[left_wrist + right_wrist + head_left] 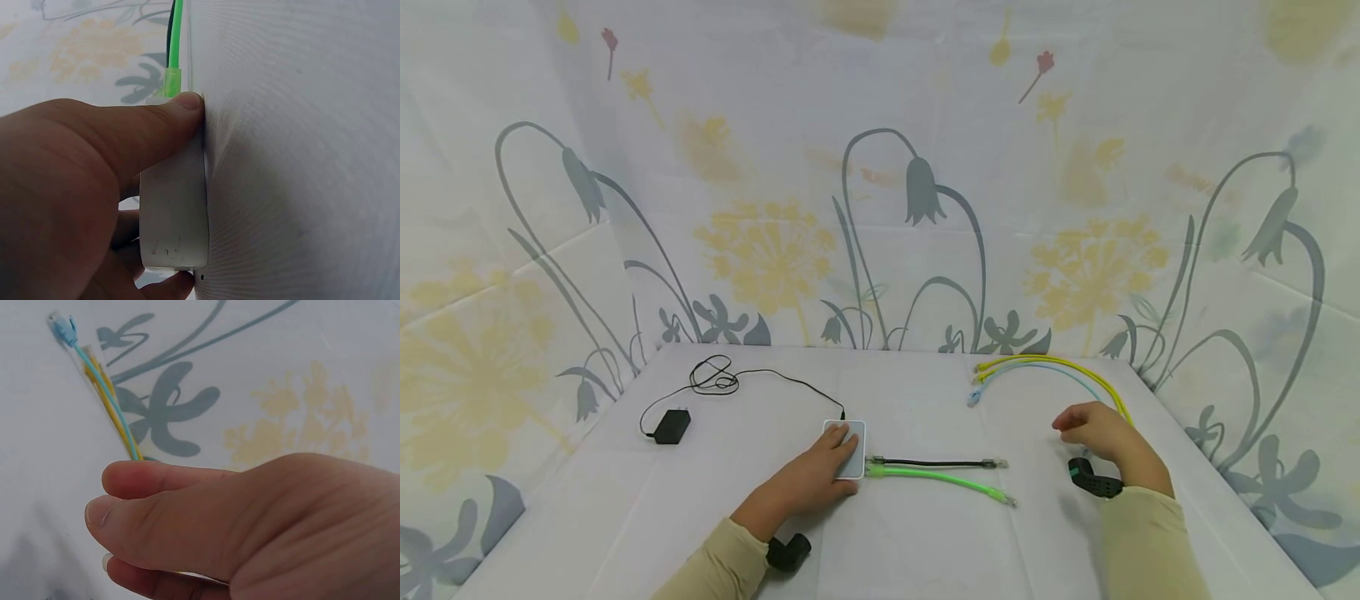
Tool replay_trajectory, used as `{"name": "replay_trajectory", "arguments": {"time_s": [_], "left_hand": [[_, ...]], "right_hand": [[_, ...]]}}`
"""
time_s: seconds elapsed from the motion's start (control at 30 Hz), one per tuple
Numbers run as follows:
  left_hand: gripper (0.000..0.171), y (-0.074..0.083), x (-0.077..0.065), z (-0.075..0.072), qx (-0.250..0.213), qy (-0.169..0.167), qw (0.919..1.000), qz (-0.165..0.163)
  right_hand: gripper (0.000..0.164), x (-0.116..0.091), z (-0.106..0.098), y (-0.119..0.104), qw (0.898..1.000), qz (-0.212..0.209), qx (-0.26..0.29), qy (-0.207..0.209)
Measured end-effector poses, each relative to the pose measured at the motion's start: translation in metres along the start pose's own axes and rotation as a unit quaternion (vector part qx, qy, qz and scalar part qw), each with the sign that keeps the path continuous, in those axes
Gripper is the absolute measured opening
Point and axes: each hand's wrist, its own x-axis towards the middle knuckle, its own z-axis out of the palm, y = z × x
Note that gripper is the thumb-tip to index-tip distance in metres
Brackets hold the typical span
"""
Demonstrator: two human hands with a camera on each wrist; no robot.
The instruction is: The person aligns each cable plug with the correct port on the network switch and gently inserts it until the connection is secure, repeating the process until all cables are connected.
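Note:
My left hand (pixel 811 478) lies over a small white network box (pixel 857 468) with a grey top. In the left wrist view, the thumb presses one end of the box (pixel 175 219) and the other fingers reach round its far side. A bright green Ethernet cable (pixel 940 475) and a short black Ethernet cable (pixel 932 463) run from its right side, their other plugs loose on the table. My right hand (pixel 1105 435) hovers with loosely bent fingers near yellow Ethernet cables (pixel 1075 364) and a light blue Ethernet cable (pixel 100 381); it partly hides them, and nothing shows in its grasp.
A black power adapter (pixel 672 427) lies at the left, its thin cord (pixel 715 382) looped and running to the back of the box. The white table (pixel 925 550) is backed by a flower-printed cloth (pixel 880 250) on three sides.

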Motion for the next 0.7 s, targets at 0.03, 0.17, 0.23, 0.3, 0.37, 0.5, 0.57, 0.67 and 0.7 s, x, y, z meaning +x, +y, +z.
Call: {"name": "replay_trajectory", "arguments": {"time_s": [0.03,0.17,0.23,0.3,0.37,0.5,0.57,0.67,0.7], "left_hand": [[0.072,0.0,0.0,0.0,-0.001,-0.001,1.0,-0.001],[0.072,-0.001,0.0,0.001,0.001,-0.001,1.0,-0.001],[0.072,-0.001,0.0,0.001,0.004,-0.001,1.0,0.0],[0.072,-0.001,0.0,0.001,0.006,0.0,1.0,0.001],[0.072,-0.002,0.0,0.001,0.006,0.0,1.0,0.002],[0.072,-0.002,0.001,0.001,0.006,0.001,1.0,0.005],[0.072,-0.003,0.001,0.001,0.007,0.002,1.0,0.007],[0.072,-0.004,0.001,0.002,0.006,0.002,1.0,0.007],[0.072,-0.004,0.002,0.002,0.005,0.001,1.0,0.008]], "right_hand": [[0.022,0.0,0.0,0.001,1.0,0.001,0.001,0.0],[0.023,0.0,-0.002,0.008,1.0,0.006,-0.002,-0.003],[0.025,0.0,-0.002,0.011,1.0,0.013,0.003,-0.005],[0.03,0.0,-0.002,0.013,1.0,0.023,0.008,-0.008],[0.034,-0.001,-0.002,0.014,0.999,0.031,0.013,-0.01],[0.035,-0.002,-0.003,0.016,0.998,0.054,0.009,-0.016],[0.033,-0.003,-0.004,0.018,0.998,0.067,0.007,-0.017],[0.031,-0.004,-0.005,0.021,0.997,0.076,0.003,-0.016],[0.031,-0.004,-0.005,0.022,0.997,0.079,0.005,-0.015]]}}
